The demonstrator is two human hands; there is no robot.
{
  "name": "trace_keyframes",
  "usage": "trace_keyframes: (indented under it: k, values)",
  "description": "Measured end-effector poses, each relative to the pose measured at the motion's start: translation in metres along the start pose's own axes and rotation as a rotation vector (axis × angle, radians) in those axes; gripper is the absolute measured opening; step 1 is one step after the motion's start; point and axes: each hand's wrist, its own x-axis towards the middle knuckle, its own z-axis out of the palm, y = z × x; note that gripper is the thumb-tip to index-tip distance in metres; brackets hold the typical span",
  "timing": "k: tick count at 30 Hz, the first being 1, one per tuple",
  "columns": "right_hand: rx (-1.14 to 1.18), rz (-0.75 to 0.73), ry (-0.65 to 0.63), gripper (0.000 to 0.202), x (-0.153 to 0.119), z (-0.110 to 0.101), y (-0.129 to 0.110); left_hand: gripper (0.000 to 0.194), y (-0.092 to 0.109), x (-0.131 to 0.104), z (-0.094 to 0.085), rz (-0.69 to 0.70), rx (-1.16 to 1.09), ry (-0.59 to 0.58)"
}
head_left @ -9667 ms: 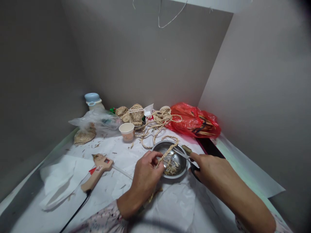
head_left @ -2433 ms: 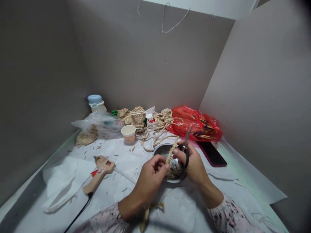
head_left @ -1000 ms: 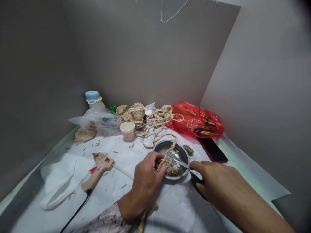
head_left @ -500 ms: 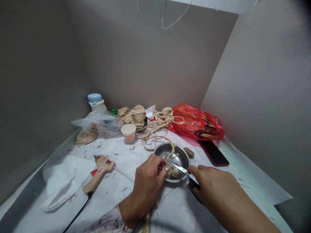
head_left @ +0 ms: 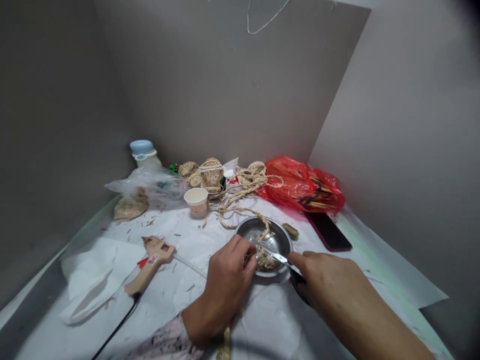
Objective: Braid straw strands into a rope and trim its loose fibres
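Note:
My left hand (head_left: pixel 230 280) is closed in a pinch at the left rim of a steel bowl (head_left: pixel 283 235), on a braided straw cord mostly hidden by the fingers. A strip of braid (head_left: pixel 224 345) shows below that wrist. My right hand (head_left: pixel 326 282) grips scissors (head_left: pixel 277 256) by their black handles. Their blades reach left over the bowl, close to my left fingertips, and look nearly together. Straw clippings (head_left: pixel 265 262) lie in the bowl. A long braided cord (head_left: pixel 245 211) curves in over the far rim and hangs down near the blades.
At the left lies a beige glue gun (head_left: pixel 150 265) with a black cable. Behind stand a paper cup (head_left: pixel 196 202), a blue-lidded bottle (head_left: pixel 144 152) and woven straw pieces (head_left: pixel 211 173). A red plastic bag (head_left: pixel 296 185) and a phone (head_left: pixel 328 231) lie at the right.
The scissor blades have swung a little and look more closed. The braided cord by my left fingertips now ends over the bowl, apart from the hand. The view has tilted slightly down.

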Motion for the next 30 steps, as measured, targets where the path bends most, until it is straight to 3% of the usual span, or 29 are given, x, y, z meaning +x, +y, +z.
trace_keyframes:
  k: [9,30]
  values:
    - [-0.001,0.009,0.072,0.024,-0.0004,-0.0052,0.0047,0.009,-0.0031,-0.0012,0.0011,-0.011,-0.009,0.011]
    - [-0.077,0.019,0.044,0.024,-0.0006,-0.0027,0.0047,0.010,-0.0020,-0.0014,-0.0038,0.046,0.065,-0.020]
